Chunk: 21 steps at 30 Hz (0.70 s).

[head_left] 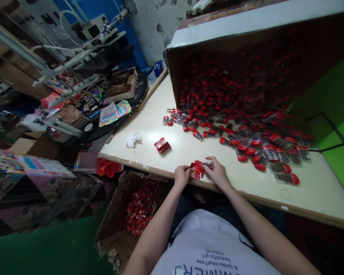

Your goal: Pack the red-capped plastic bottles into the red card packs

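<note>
Close to the table's front edge, my left hand point(182, 175) pinches the left side of a small red printed card point(197, 170). Facing it, my right hand point(218, 173) has its fingers closed on a small clear container with dark contents point(208, 165), held against the card's right side. My fingers partly hide both. A stack of red printed cards point(162, 145) lies on the table to the left of my hands. To the right, many clear containers with red caps point(242, 149) are spread loosely in a heap.
A large cardboard box point(226, 32) lies on its side at the back, spilling red-capped containers onto the white table point(149, 160). A crumpled white scrap point(133, 139) and a rubber band point(285, 194) lie there too. Below left stands an open carton point(111, 217) with red packets. Machinery point(83, 47) is behind.
</note>
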Available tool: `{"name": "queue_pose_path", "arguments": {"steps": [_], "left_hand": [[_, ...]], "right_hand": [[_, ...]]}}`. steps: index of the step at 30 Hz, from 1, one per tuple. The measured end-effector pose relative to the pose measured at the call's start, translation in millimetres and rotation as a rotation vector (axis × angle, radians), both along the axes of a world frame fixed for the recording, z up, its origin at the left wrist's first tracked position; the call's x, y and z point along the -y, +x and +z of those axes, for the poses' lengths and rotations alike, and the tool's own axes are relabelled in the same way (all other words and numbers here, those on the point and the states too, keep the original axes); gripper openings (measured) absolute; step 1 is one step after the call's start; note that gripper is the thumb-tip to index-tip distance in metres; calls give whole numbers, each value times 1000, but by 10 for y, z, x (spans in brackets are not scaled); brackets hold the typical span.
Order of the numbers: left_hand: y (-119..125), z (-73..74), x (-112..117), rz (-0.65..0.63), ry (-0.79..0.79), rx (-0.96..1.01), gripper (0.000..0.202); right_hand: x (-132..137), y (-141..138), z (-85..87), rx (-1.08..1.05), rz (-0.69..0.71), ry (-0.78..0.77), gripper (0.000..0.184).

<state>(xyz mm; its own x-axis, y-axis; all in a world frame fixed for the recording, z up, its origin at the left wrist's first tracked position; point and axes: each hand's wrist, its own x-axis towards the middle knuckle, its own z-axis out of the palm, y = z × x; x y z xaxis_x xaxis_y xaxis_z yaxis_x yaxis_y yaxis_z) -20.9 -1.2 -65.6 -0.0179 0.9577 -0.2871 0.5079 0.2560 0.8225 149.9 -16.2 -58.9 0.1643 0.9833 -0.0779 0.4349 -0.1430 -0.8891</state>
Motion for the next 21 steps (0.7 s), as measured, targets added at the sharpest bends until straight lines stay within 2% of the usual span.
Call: {"name": "queue_pose_path", "arguments": {"steps": [3, 5, 8, 10, 12, 16, 18, 21], "left_hand": [[-58, 41, 20, 29, 37, -6, 16], [-95, 75, 30, 74, 51, 17, 16], [-111, 121, 39, 210, 2, 177, 11], [-91, 144, 43, 275, -47, 285, 13], [-56, 166, 47, 284, -76, 334, 18], [21, 231, 54, 343, -162, 562, 25], [53, 278, 61, 370, -185, 673, 27], [90, 356, 84, 364, -190, 746, 28]], "right_hand": [[-13, -37, -14, 165, -11, 42, 34], [-11, -32, -14, 188, -3, 49, 33], [21, 12, -31, 158, -17, 24, 32], [64, 64, -54, 47, -43, -18, 34], [123, 123, -63, -149, -81, -67, 37], [255, 195, 32, -490, -130, -106, 43], [304, 190, 117, -544, -148, -80, 44], [320, 157, 216, -504, -153, 3, 44]]}}
